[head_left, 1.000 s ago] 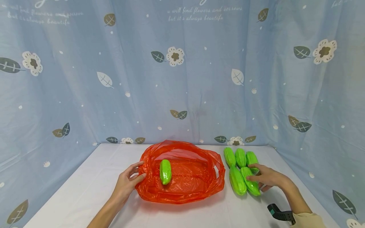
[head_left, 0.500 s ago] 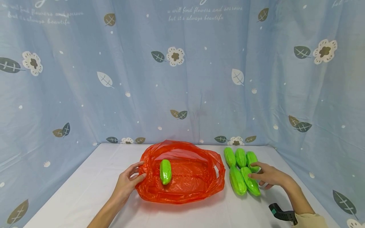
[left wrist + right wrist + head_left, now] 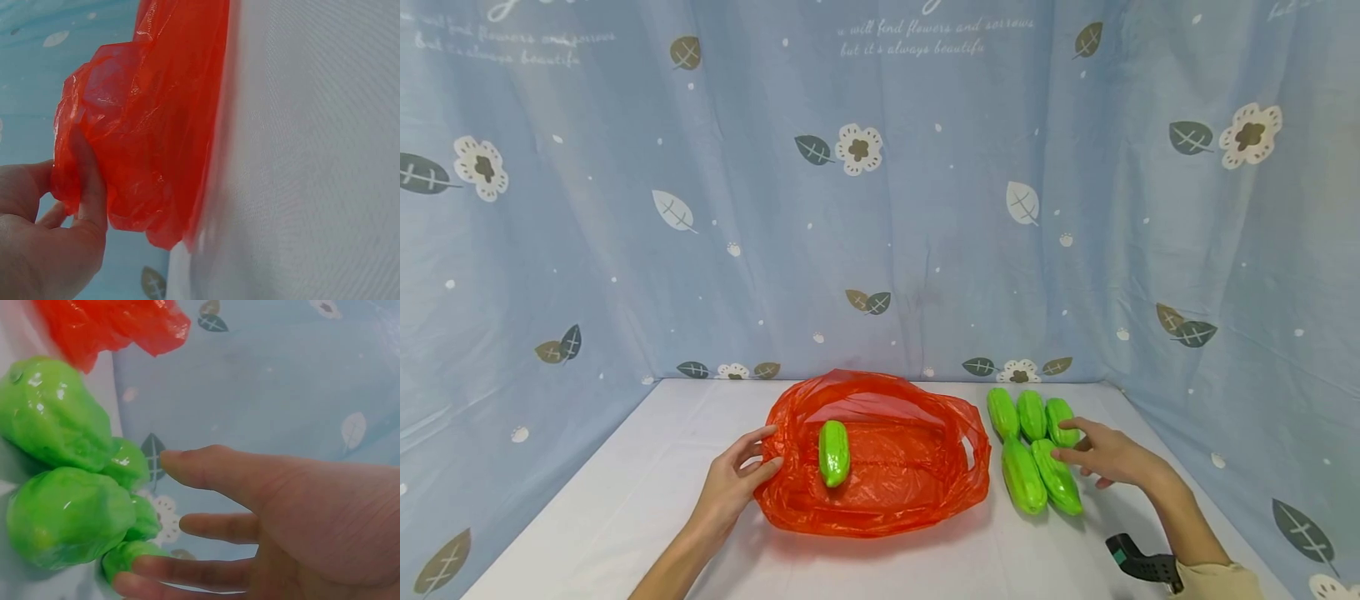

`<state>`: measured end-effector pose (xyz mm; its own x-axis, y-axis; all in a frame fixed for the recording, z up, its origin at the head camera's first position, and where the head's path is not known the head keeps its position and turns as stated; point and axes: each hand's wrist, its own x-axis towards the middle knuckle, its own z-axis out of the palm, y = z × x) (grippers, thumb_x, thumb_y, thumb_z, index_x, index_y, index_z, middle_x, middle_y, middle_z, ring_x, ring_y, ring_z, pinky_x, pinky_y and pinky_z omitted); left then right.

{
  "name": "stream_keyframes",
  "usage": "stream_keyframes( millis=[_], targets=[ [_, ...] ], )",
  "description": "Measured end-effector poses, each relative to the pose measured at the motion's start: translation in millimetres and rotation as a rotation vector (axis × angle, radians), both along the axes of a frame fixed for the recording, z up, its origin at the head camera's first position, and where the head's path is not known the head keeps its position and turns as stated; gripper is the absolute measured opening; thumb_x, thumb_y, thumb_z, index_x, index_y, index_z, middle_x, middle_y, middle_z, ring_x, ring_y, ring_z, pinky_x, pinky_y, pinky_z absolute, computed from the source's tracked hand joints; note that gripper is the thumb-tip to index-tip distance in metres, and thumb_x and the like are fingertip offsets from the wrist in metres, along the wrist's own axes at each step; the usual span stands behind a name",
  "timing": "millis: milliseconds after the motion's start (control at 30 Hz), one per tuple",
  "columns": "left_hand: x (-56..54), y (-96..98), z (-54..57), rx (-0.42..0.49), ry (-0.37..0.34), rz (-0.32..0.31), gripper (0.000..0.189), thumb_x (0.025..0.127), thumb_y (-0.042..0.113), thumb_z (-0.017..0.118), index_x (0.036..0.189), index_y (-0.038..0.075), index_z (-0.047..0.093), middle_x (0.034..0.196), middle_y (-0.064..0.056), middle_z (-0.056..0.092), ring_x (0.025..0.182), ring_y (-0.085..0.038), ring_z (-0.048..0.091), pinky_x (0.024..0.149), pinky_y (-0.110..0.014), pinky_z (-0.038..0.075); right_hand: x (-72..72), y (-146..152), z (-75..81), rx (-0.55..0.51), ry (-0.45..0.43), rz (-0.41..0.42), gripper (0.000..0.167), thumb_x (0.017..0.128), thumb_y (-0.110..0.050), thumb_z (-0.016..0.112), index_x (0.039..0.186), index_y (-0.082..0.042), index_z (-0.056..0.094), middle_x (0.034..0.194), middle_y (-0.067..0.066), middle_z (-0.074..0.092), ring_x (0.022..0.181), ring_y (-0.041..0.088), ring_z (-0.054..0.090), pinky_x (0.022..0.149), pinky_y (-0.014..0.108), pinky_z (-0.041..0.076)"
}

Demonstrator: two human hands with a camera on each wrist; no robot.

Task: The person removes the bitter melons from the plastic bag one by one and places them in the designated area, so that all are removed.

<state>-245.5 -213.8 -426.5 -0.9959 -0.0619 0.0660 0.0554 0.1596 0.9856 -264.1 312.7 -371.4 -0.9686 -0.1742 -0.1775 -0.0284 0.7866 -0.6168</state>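
Observation:
A red plastic bag (image 3: 887,517) lies spread with its mouth facing up in the head view. Inside it rests one glossy green gourd-like vegetable (image 3: 834,454). My left hand (image 3: 733,475) pinches the bag's left edge; in the left wrist view the thumb and fingers stand on either side of the thin film (image 3: 150,125). To the right of the bag, several similar green vegetables (image 3: 1024,477) lie close together in two rows. My right hand (image 3: 1112,454) hovers beside and over the right end of this group, fingers extended. In the right wrist view, that hand (image 3: 294,531) holds nothing.
A white cloth (image 3: 647,467) covers the table. Blue curtain (image 3: 880,217) with leaf and flower prints closes off the back and both sides. A black strap-like device (image 3: 1142,565) sits at my right wrist, by the beige sleeve (image 3: 1217,581).
My right hand has risen slightly and shifted a little away from the front vegetable on the right. The left hand, the bag and the vegetables stay where they were.

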Motion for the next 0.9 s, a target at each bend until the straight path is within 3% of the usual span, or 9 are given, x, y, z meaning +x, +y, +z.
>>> stream_keyframes(
  millis=[300,600,900],
  targets=[
    [-0.9,-0.4,0.5,-0.009,-0.005,0.005,0.057,0.088,0.025,0.074,0.14,0.02,0.051,0.131,-0.014,0.056,0.104,-0.013,0.067,0.083,-0.023,0.057,2.2,-6.9,7.1,0.046,0.069,0.004,0.076,0.092,-0.041,0.065,0.144,0.006,0.035,0.113,0.024,0.064,0.094,0.029,0.065,0.063,0.037,0.058],
    [-0.7,-0.1,1.9,-0.008,-0.001,-0.002,0.056,0.088,0.025,0.074,0.14,0.019,0.051,0.13,-0.015,0.055,0.102,-0.011,0.067,0.082,-0.023,0.057,4.8,-20.5,8.4,0.069,0.126,-0.032,0.077,0.092,-0.043,0.065,0.144,0.005,0.036,0.118,0.031,0.06,0.084,0.029,0.068,0.065,0.039,0.058],
    [0.2,-0.1,2.2,-0.004,-0.002,0.002,0.056,0.089,0.024,0.073,0.14,0.019,0.051,0.131,-0.014,0.055,0.101,-0.009,0.067,0.082,-0.022,0.056,7.5,-30.5,12.6,0.215,0.22,-0.051,0.073,0.091,-0.046,0.065,0.14,0.004,0.044,0.116,0.03,0.063,0.099,0.04,0.064,0.076,0.052,0.054]
  ],
)
